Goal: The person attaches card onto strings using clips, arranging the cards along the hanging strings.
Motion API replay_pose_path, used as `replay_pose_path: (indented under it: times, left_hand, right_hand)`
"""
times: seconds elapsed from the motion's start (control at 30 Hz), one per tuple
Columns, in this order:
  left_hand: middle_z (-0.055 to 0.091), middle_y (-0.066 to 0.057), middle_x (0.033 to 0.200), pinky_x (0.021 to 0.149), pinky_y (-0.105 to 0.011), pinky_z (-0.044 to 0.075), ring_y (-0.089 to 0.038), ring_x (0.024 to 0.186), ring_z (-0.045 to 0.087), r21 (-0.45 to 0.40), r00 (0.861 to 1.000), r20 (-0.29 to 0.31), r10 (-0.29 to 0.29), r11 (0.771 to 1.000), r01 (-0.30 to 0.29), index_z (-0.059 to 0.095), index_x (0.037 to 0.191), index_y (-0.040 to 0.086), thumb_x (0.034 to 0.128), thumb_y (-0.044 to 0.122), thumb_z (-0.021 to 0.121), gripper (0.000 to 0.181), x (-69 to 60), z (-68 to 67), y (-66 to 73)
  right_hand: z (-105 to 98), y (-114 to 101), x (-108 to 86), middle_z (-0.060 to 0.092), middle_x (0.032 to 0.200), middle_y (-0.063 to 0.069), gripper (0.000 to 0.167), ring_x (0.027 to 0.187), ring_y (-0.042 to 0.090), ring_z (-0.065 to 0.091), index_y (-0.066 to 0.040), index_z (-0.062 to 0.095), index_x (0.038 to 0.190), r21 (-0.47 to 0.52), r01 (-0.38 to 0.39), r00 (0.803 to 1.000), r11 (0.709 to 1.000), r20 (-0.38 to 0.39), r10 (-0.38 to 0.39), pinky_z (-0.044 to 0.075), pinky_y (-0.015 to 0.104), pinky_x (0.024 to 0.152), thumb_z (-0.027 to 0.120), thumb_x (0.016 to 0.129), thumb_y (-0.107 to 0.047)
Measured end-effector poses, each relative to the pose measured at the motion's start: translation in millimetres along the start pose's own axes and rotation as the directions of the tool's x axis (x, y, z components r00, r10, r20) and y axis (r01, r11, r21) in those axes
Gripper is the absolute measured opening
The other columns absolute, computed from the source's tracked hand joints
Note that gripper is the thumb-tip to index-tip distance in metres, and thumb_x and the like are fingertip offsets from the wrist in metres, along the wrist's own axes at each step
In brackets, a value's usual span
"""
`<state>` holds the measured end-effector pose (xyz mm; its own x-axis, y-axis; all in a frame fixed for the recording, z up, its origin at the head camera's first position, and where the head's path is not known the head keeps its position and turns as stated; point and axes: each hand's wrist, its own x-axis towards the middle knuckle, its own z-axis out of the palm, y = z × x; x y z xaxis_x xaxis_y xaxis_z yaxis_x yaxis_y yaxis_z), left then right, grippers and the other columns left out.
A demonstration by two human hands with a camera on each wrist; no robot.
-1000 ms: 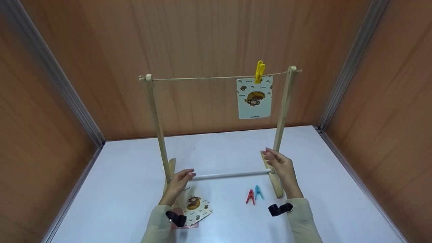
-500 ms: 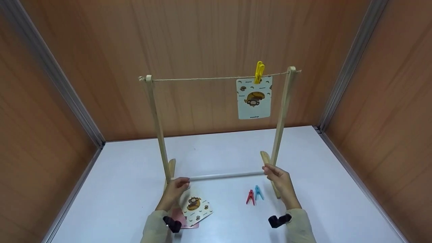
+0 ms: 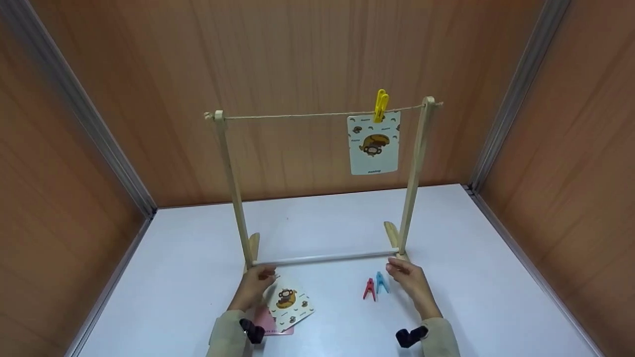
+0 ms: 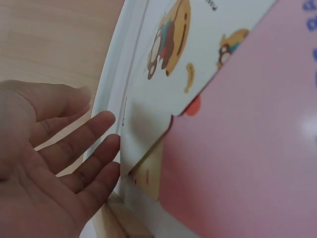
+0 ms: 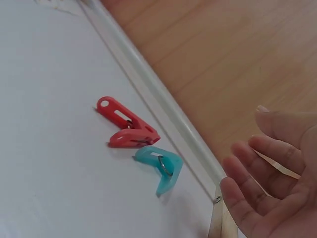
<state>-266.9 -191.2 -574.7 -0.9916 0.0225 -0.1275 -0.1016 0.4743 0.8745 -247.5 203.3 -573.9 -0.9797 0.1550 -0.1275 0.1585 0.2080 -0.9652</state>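
At seven o'clock on the bench (image 3: pixel 337 322), white card (image 3: pixel 292 308) over pink card (image 3: pixel 265 318); my left hand (image 3: pixel 254 287) alongside, fingers loosely parted, empty | five o'clock: red peg (image 3: pixel 369 288), blue peg (image 3: pixel 381 279) unclipped; my right hand (image 3: pixel 411 281) near, relaxed, empty | two o'clock: yellow peg (image 3: pixel 381 105) pinches hung card (image 3: pixel 374 161) to cord (image 3: pixel 297 116), presumably bearing its weight

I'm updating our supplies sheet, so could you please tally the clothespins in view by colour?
Yellow clothespin: 1, clipped on the string
Red clothespin: 1, on the table
Blue clothespin: 1, on the table
Total: 3
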Motion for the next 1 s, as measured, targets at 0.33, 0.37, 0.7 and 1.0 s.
replay_pose_path:
  times: [0.33, 0.37, 0.7, 1.0]
  left_hand:
    - [0.063, -0.016, 0.117, 0.095, -0.045, 0.049, -0.031, 0.11, 0.059, 0.041, 0.999, -0.003, 0.04, 0.998, -0.039, 0.059, 0.123, -0.001, 0.0894, 0.001, 0.061, 0.034, 0.5, 3.1, -3.2]
    - [0.063, -0.017, 0.117, 0.095, -0.046, 0.049, -0.032, 0.111, 0.059, 0.046, 0.999, 0.001, 0.046, 0.998, -0.046, 0.059, 0.123, -0.001, 0.0889, 0.0, 0.061, 0.034, 0.3, 3.5, -2.9]
    - [0.063, -0.019, 0.119, 0.099, -0.048, 0.046, -0.037, 0.115, 0.058, 0.082, 0.998, 0.019, 0.057, 0.995, -0.059, 0.06, 0.121, -0.002, 0.0816, -0.006, 0.066, 0.04, 1.1, 6.5, -0.4]
    - [0.063, -0.016, 0.12, 0.101, -0.048, 0.045, -0.036, 0.118, 0.057, 0.055, 1.0, 0.025, 0.019, 0.998, -0.02, 0.061, 0.119, 0.002, 0.0806, -0.009, 0.065, 0.041, 0.5, 12.5, -2.5]
  right_hand:
    - [5.8, 13.0, -8.8, 0.066, 0.11, 0.013, 0.04, 0.094, 0.017, 0.059, 0.004, 0.061, 0.123, -0.085, -0.018, 1.0, 0.996, 0.007, 0.019, 0.052, 0.03, 0.079, 0.067, 0.09, -0.019]
    - [6.2, 14.1, -9.5, 0.066, 0.108, 0.013, 0.041, 0.093, 0.017, 0.059, 0.005, 0.061, 0.122, -0.091, -0.014, 1.0, 0.996, 0.008, 0.014, 0.052, 0.029, 0.078, 0.067, 0.09, -0.019]
    - [10.8, 16.7, -13.0, 0.069, 0.097, 0.012, 0.04, 0.09, 0.019, 0.061, 0.01, 0.062, 0.116, -0.208, 0.041, 0.999, 0.977, -0.007, -0.043, 0.05, 0.028, 0.078, 0.07, 0.085, -0.015]
    - [18.0, 18.5, -20.3, 0.064, 0.087, 0.009, 0.042, 0.08, 0.016, 0.058, 0.011, 0.065, 0.109, -0.271, 0.147, 0.988, 0.951, 0.0, -0.152, 0.05, 0.029, 0.072, 0.073, 0.079, -0.018]
